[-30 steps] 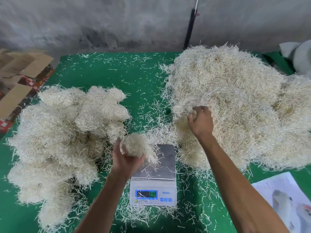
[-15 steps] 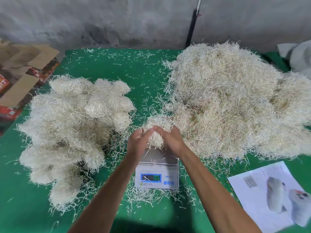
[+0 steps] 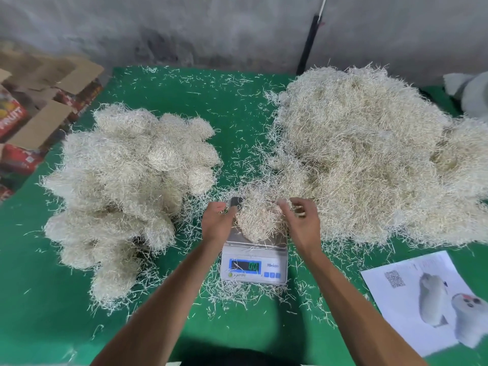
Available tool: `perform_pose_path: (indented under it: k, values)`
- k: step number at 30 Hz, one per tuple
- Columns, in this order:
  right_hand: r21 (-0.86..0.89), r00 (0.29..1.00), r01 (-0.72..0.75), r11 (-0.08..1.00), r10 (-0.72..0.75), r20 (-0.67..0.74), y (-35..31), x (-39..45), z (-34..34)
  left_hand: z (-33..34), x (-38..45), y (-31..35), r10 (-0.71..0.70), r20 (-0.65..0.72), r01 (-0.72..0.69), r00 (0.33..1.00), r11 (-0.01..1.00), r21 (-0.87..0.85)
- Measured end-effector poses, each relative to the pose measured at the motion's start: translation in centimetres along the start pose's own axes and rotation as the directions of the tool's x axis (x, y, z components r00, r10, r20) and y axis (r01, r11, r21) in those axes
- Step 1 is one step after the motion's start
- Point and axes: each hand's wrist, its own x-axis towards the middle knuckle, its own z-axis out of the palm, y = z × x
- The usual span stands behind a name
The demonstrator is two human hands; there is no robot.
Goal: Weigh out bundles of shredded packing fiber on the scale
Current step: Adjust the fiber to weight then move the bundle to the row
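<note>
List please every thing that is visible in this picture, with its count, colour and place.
fiber bundle: one, pale straw, on the scale platform, between both hands
scale: one, white and silver, centre front of table
weighed bundles pile: one heap, pale straw, table left
loose fiber heap: one, pale straw, table right
table cover: one, green
printed sheet: one, white, front right
cardboard boxes: several, brown and red, far left
pole: one, black, against wall
left hand: one, beside the bundle
right hand: one, beside the bundle

The numbers on the scale (image 3: 254, 262) are too blurry to read. The far-right white thing (image 3: 472, 89) is cut off.
</note>
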Motion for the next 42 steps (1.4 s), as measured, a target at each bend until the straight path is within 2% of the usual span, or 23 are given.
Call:
perform_pose_path:
  k: [8,16,21,27,30,33,34,37,39,40,41,42]
  values:
    - [0.011,0.997,-0.04,0.999,0.039,0.064,0.8,-1.2,0.6,-0.2,-0.6,0.0,0.021,0.113,-0.017,0.993,0.999,-0.04]
    - [0.005,0.996,-0.046,0.999,0.046,0.076,1.2,-1.4,0.7,-0.3,-0.8,0.3,0.008,0.135,0.0,0.991,0.998,-0.06]
    - [0.025,0.995,-0.077,0.997,0.075,0.072,1.3,-1.4,1.0,-0.6,-0.7,0.2,-0.066,0.214,0.08,0.975,0.995,-0.059]
    - [0.062,0.991,-0.093,0.994,0.087,0.098,0.4,-1.0,1.1,-0.9,-0.4,0.3,-0.128,0.161,0.149,0.979,0.981,-0.125]
    - [0.039,0.981,-0.135,0.99,0.129,0.144,-0.8,-1.1,2.7,-0.4,-1.3,0.8,-0.251,0.282,0.313,0.926,0.928,-0.204]
    - [0.059,0.915,-0.201,0.978,0.166,0.367,-3.5,-2.8,6.1,0.5,-2.3,2.5,-0.33,0.481,0.493,0.812,0.829,-0.263]
    - [0.066,0.906,-0.143,0.988,0.103,0.41,-4.3,-3.5,7.3,0.2,-2.1,2.9,-0.332,0.5,0.522,0.8,0.795,-0.309]
    - [0.106,0.898,0.101,0.989,-0.137,0.419,-7.1,-5.0,9.8,-2.6,-1.1,3.6,-0.269,0.455,0.48,0.849,0.754,-0.449]
    - [0.082,0.866,0.338,0.937,-0.344,0.362,-9.2,-4.9,10.8,-3.6,-0.6,3.9,-0.231,0.447,0.466,0.864,0.705,-0.535]
    - [-0.012,0.826,0.489,0.872,-0.458,0.329,-10.1,-4.5,11.4,-4.3,-0.6,4.1,-0.224,0.451,0.461,0.864,0.712,-0.529]
    - [-0.097,0.784,0.589,0.802,-0.539,0.308,-10.8,-3.7,12.1,-4.7,-1.0,4.4,-0.153,0.476,0.416,0.866,0.75,-0.515]
    - [-0.141,0.791,0.585,0.799,-0.524,0.316,-11.5,-2.7,12.2,-5.5,-1.7,5.7,-0.022,0.356,0.154,0.934,0.925,-0.348]
